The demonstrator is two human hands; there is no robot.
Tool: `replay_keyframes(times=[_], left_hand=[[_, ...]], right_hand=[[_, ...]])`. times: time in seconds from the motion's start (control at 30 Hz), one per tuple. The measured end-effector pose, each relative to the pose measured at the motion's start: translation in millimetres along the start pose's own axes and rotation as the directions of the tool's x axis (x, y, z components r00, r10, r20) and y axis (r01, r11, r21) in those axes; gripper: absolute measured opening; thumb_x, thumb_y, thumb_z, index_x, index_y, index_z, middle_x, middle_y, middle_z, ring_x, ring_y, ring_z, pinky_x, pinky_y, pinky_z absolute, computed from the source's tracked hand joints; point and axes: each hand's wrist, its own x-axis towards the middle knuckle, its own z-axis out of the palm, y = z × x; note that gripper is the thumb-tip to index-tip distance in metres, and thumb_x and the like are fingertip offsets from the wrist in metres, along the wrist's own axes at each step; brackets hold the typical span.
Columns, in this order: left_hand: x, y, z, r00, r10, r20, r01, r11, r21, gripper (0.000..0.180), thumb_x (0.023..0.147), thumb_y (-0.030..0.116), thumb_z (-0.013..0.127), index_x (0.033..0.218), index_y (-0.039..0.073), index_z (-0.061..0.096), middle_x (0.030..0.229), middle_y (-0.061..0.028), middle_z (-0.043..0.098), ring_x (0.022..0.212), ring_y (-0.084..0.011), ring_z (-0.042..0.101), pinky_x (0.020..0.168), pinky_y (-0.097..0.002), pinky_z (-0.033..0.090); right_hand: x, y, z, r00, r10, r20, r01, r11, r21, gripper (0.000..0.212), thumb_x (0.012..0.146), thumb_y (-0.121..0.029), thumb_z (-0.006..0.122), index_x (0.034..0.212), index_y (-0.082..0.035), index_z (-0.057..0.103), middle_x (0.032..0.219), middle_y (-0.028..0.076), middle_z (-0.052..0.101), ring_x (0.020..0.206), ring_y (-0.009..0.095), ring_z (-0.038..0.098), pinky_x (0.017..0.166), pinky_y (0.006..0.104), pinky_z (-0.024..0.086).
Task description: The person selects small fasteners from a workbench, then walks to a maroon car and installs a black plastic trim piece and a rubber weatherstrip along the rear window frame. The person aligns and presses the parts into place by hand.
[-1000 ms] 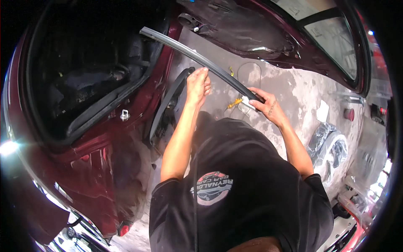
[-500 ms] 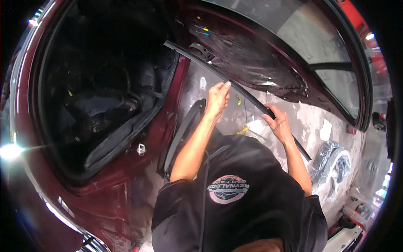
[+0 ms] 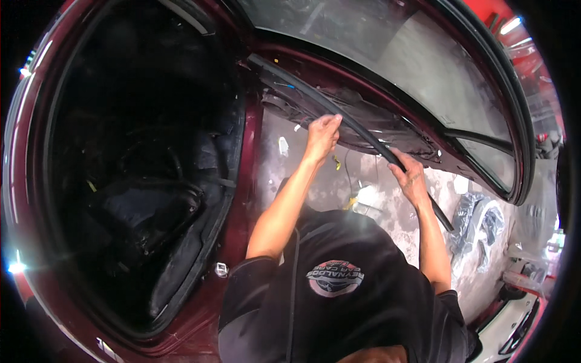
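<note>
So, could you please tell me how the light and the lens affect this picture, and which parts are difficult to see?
In the head view, a bright light flares at the left rim; the car interior falls to near-black, most detail lost; the open door looks bowed, likely fisheye distortion; the left hand, right hand and dark strip are readable.

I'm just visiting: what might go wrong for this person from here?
The long, narrow black strip might scrape the open maroon car door it overlaps in view. Its end projecting past the right hand might snag. The crumpled clear plastic sheeting on the patchy grey floor might slip underfoot.
</note>
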Motion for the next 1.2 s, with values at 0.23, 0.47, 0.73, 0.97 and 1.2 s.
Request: replay_keyframes(times=[0.23,0.47,0.73,0.97,1.2], left_hand=[[14,14,13,0.997,-0.049,0.053,0.051,0.998,-0.045,0.021,0.096,0.030,0.062,0.102,0.010,0.061,0.062,0.0086,0.040,0.048,-0.0018,0.032,0.041,-0.0212,0.023],[5,-14,28,0.999,0.034,-0.001,-0.033,0.980,0.197,0.027,0.095,0.035,0.063,0.097,0.008,0.057,0.062,0.0076,0.040,0.049,-0.0027,0.036,0.041,-0.0211,0.027],[-60,-68,4,0.898,0.332,0.289,-0.439,0.618,0.652,0.022,0.096,0.024,0.061,0.091,0.002,0.058,0.067,-0.0083,0.055,0.060,-0.0195,0.053,0.053,-0.0354,0.042],[-66,-60,4,0.838,0.301,0.455,-0.542,0.364,0.757,0.032,0.093,0.019,0.062,0.122,0.007,0.060,0.080,-0.0246,0.067,0.076,-0.0421,0.067,0.064,-0.0463,0.051],[-79,-59,-2,0.992,0.116,0.056,-0.127,0.820,0.558,0.028,0.095,0.023,0.061,0.103,-0.003,0.069,0.070,0.0034,0.056,0.060,-0.0045,0.046,0.053,-0.0243,0.037]], right_hand=[[9,5,-5,0.996,0.080,-0.047,-0.079,0.996,0.030,0.038,0.084,-0.018,0.068,0.118,0.000,0.062,0.113,0.022,0.065,0.104,0.037,0.063,0.089,0.0404,0.048],[-39,98,47,0.972,0.231,0.039,-0.234,0.964,0.122,0.044,0.083,-0.019,0.071,0.122,-0.006,0.054,0.103,0.020,0.065,0.092,0.039,0.063,0.080,0.0442,0.050],[4,-48,12,0.998,-0.036,0.058,0.020,0.963,0.267,0.058,0.090,-0.038,0.065,0.133,-0.003,0.052,0.116,0.021,0.064,0.110,0.035,0.061,0.094,0.0431,0.047],[-34,-30,37,0.969,0.235,0.080,-0.231,0.737,0.636,0.033,0.090,-0.026,0.068,0.113,-0.004,0.060,0.105,0.013,0.067,0.095,0.018,0.066,0.082,0.0339,0.052],[-40,9,29,0.844,0.503,-0.187,0.072,0.240,0.968,0.028,0.098,-0.019,0.059,0.117,0.001,0.053,0.108,0.020,0.066,0.081,0.026,0.069,0.070,0.0379,0.062]])
